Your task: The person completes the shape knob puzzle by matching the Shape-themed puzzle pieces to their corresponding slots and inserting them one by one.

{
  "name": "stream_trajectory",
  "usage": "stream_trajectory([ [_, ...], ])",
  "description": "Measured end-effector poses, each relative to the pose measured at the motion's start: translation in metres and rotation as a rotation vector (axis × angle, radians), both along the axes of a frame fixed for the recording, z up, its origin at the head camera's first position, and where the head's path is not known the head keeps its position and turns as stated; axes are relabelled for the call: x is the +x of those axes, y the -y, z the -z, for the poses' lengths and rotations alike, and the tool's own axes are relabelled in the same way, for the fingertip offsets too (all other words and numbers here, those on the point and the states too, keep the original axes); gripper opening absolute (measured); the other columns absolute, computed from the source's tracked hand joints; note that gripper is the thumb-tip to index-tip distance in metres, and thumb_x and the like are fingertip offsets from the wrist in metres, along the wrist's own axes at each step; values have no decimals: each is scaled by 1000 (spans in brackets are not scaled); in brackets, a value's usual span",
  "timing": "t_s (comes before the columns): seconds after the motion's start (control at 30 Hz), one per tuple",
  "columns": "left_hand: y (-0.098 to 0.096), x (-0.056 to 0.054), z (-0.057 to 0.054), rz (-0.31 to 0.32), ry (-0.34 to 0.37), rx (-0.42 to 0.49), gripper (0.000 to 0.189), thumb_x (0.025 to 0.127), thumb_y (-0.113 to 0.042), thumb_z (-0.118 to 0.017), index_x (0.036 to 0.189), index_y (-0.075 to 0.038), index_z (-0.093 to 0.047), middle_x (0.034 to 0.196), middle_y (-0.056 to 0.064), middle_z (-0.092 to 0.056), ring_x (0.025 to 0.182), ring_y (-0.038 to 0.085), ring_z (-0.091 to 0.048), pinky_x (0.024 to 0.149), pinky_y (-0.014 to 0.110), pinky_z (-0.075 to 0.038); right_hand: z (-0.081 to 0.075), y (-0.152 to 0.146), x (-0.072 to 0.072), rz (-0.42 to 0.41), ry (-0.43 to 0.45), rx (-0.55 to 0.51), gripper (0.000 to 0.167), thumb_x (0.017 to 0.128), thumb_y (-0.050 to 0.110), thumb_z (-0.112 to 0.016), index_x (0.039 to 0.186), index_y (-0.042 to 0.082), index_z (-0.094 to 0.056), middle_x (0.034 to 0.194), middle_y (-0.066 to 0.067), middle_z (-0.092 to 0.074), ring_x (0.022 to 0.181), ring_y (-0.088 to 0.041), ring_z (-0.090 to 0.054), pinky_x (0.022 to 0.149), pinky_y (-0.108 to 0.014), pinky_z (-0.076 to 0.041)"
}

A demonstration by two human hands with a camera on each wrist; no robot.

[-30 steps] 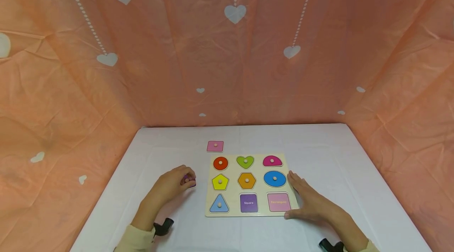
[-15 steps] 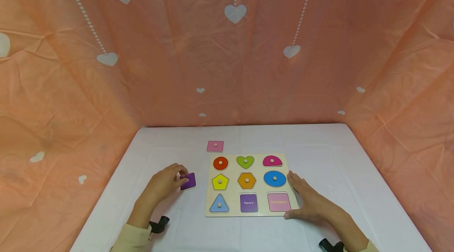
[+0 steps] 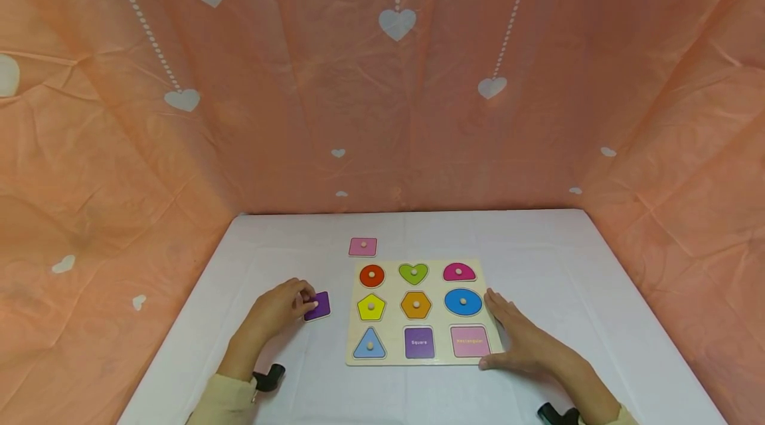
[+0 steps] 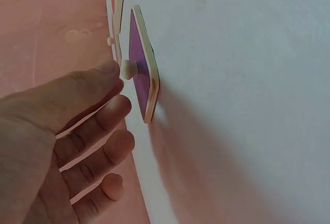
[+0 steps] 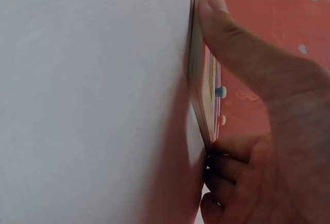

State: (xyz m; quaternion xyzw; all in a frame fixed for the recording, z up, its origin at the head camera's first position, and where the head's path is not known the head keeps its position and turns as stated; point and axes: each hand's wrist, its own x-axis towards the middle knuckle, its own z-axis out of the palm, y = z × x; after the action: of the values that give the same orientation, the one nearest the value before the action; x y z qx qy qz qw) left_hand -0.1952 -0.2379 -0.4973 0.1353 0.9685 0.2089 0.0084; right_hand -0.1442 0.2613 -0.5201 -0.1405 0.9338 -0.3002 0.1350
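A purple square puzzle piece (image 3: 319, 305) with a small knob (image 4: 128, 69) lies on the white table, left of the wooden shape puzzle board (image 3: 391, 325). My left hand (image 3: 281, 305) is at the piece, thumb and fingertips loosely bent right beside the knob; the whole knob shows in the left wrist view. On the board's other side, my right hand (image 3: 526, 339) rests against the front right corner, thumb at the front edge and straight fingers along the right side. Two bottom recesses show their printed words: a purple one (image 3: 420, 350) and a pink one (image 3: 470, 349).
A pink rectangular piece (image 3: 356, 250) lies behind the board's far left corner. Several knobbed shapes sit in the board, among them a red circle (image 3: 367, 277), a blue oval (image 3: 454, 301) and a light blue triangle (image 3: 363, 352). An orange cloth with hearts (image 3: 448, 159) surrounds the table.
The left hand has drawn back slightly to the left, so the purple square, first mostly covered by the fingers, shows lying flat. The right hand and board have stayed still.
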Motion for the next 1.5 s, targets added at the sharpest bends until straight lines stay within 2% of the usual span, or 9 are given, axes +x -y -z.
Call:
stream_trajectory([
  [0.47, -4, -1, 1, -17, 46, -11, 12, 96, -18, -82, 103, -16, -72, 84, -8, -61, 76, 9, -57, 70, 34, -50, 2, -2, -1, -9, -9, 5, 135, 70, 59, -96, 169, 1, -24, 175, -23, -23, 157, -58, -18, 120, -70, -30],
  [0.87, -6, -3, 2, -1, 10, -31, 13, 94, -15, -83, 96, -16, -70, 81, -8, -58, 73, 8, -55, 67, 32, -48, 1, -1, -1, -10, -13, -1, 135, 70, 58, -96, 168, 0, -25, 174, -24, -23, 157, -59, -19, 120, -70, -30],
  [1.5, -7, -3, 0, 15, -25, -51, 15, 94, -16, -84, 95, -15, -69, 82, -8, -56, 73, 7, -52, 64, 29, -46, 2, -1, -1, -3, -14, 9, 135, 69, 58, -97, 168, 0, -26, 174, -24, -24, 156, -59, -20, 119, -71, -31],
])
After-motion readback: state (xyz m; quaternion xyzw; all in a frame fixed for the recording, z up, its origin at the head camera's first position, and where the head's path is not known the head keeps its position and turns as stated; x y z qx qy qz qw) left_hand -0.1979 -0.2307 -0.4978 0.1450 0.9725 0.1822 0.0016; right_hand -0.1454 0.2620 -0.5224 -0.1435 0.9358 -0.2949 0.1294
